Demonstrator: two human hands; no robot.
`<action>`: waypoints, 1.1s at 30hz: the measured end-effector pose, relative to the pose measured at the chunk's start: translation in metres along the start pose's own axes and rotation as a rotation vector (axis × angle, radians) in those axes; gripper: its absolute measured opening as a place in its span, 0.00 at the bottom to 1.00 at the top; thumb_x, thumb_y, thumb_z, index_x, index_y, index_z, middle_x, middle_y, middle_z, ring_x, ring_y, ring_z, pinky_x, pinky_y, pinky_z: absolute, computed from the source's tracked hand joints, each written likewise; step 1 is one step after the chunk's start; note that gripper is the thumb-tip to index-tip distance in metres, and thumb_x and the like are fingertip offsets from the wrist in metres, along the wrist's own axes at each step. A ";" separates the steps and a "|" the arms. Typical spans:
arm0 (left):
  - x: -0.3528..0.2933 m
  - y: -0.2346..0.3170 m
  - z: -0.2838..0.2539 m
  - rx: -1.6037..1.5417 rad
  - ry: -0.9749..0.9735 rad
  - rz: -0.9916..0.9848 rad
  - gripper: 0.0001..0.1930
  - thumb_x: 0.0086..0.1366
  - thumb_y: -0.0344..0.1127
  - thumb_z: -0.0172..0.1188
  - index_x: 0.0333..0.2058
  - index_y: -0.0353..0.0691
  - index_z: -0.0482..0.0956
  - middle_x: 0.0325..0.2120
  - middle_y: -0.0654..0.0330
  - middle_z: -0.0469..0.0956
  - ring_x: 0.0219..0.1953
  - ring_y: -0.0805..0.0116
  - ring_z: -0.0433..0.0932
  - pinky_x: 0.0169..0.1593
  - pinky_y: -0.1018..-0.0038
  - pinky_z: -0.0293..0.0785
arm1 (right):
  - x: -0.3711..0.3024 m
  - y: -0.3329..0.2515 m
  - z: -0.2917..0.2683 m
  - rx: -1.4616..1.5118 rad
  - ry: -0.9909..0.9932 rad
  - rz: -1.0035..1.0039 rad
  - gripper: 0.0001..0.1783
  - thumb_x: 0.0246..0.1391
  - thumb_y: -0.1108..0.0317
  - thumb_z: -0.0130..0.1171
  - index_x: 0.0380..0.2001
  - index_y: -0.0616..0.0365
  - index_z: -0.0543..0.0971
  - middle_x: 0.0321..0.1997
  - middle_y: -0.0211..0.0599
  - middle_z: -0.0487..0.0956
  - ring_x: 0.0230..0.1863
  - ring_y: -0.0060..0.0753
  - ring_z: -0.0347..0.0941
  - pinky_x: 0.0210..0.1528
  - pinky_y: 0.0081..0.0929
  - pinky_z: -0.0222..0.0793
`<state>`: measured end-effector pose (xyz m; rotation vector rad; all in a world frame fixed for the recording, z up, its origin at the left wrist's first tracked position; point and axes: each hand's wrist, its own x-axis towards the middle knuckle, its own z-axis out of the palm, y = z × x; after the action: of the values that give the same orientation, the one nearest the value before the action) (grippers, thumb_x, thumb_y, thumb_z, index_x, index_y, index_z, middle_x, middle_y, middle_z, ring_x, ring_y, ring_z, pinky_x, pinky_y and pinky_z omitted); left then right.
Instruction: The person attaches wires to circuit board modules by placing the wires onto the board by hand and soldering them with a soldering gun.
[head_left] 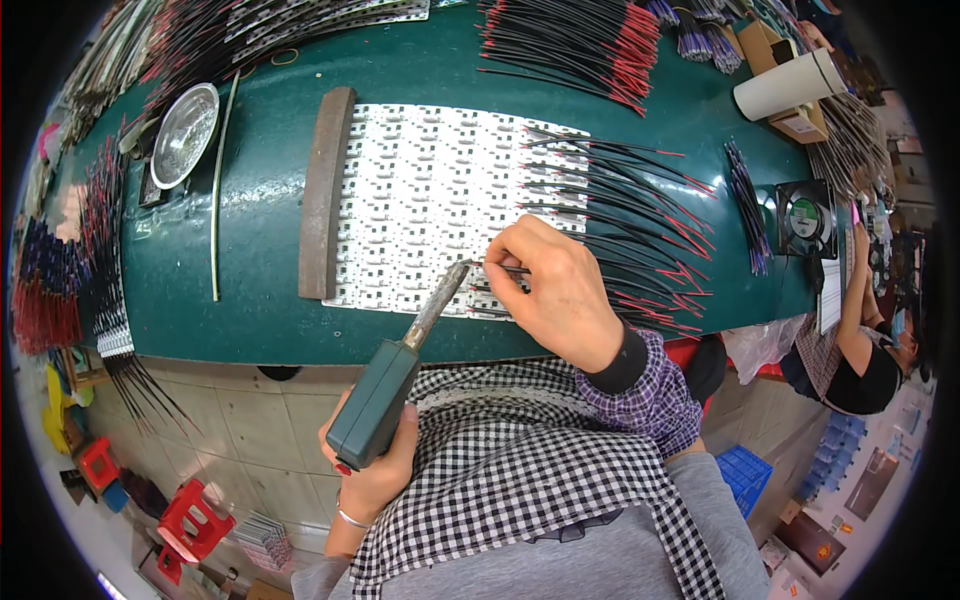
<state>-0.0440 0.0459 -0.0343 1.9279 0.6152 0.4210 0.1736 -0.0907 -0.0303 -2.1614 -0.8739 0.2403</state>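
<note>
My left hand (385,475) is wrapped round the green handle of a soldering iron (376,400). The iron's hot end reaches up and right to a white panel of small circuit boards (405,190) on the bench. At the iron's tip, my right hand (560,290) pinches a thin black wire (516,269) over the panel's right part. Several black wires with red ends (640,215) fan out rightward from the panel's right side; some pass behind my right hand. A brown bar (328,195) lies along the panel's left edge. The exact joint under the tip is too small to make out.
A shiny round dish (186,136) and a pale rod (224,190) are at left on the green bench (260,325). Wire bundles (575,45) lie at the back. At right are a black fan (805,218), a white roll (790,84) and a seated co-worker (865,365).
</note>
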 end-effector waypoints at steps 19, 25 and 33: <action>-0.005 0.001 -0.003 -0.005 0.011 -0.032 0.09 0.52 0.25 0.68 0.33 0.32 0.82 0.25 0.57 0.78 0.21 0.68 0.77 0.26 0.75 0.72 | 0.013 0.002 -0.009 0.076 -0.148 0.038 0.03 0.49 0.74 0.61 0.27 0.63 0.78 0.29 0.43 0.77 0.31 0.47 0.77 0.34 0.40 0.72; 0.001 0.008 -0.003 0.014 0.001 0.039 0.09 0.52 0.24 0.68 0.33 0.32 0.82 0.25 0.57 0.79 0.21 0.68 0.77 0.25 0.74 0.72 | 0.010 -0.001 -0.009 0.039 -0.133 0.047 0.02 0.50 0.75 0.60 0.27 0.63 0.78 0.29 0.42 0.77 0.30 0.46 0.77 0.33 0.39 0.71; -0.024 0.005 -0.015 -0.185 -0.011 -0.170 0.18 0.56 0.18 0.66 0.47 0.29 0.80 0.38 0.57 0.81 0.31 0.73 0.78 0.35 0.78 0.75 | 0.009 -0.001 -0.011 -0.010 -0.125 0.014 0.02 0.51 0.75 0.61 0.27 0.62 0.78 0.30 0.42 0.77 0.30 0.47 0.76 0.32 0.39 0.71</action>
<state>-0.0703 0.0410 -0.0236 1.6867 0.7022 0.3473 0.1845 -0.0911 -0.0212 -2.1815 -0.9314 0.3819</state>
